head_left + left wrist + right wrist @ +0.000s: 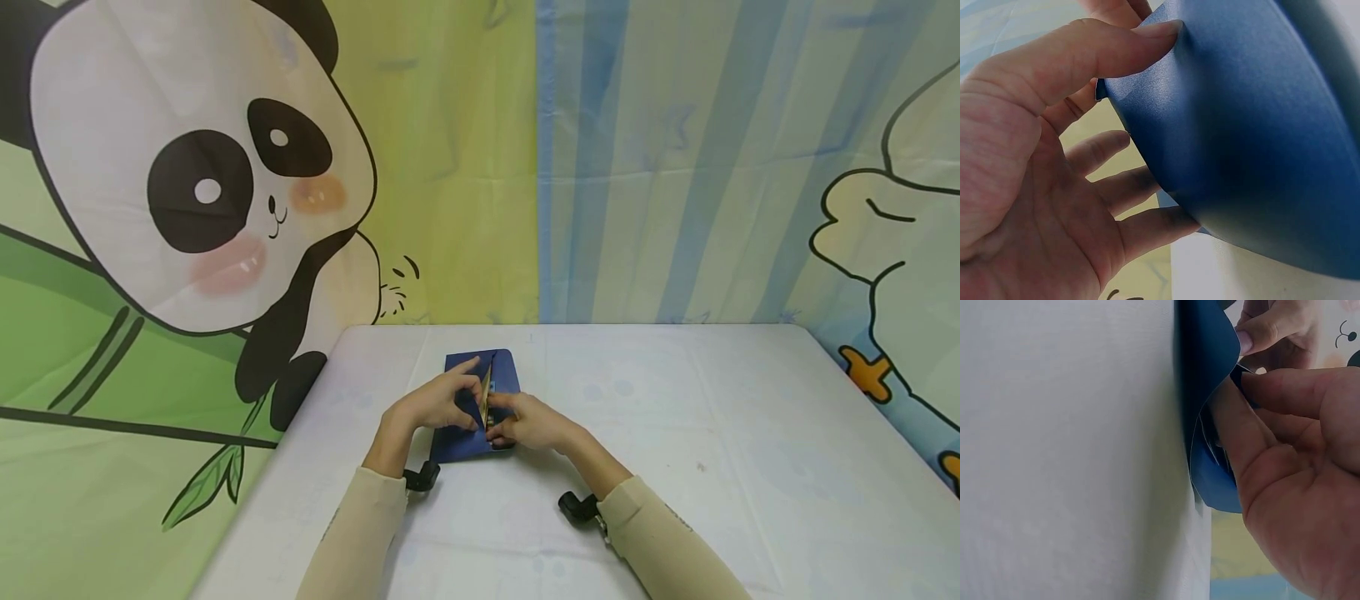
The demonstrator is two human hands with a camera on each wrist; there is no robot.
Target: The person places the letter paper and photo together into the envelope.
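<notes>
Both hands pinch a blue paper [483, 400] at mid-frame on the white table [712, 433]: left hand [435, 402], right hand [534, 423]; no writing readable.

Dark blue paper sheet [501, 379], white tablecloth [675, 467], panda-print green backdrop [187, 208], blue-striped curtain [675, 158]

- No words, numbers, brand marks or labels can be read in any of the three views.
- The blue paper [480, 400] gripped between both hands shows plain faces, with no print near the pinching fingers.
</notes>
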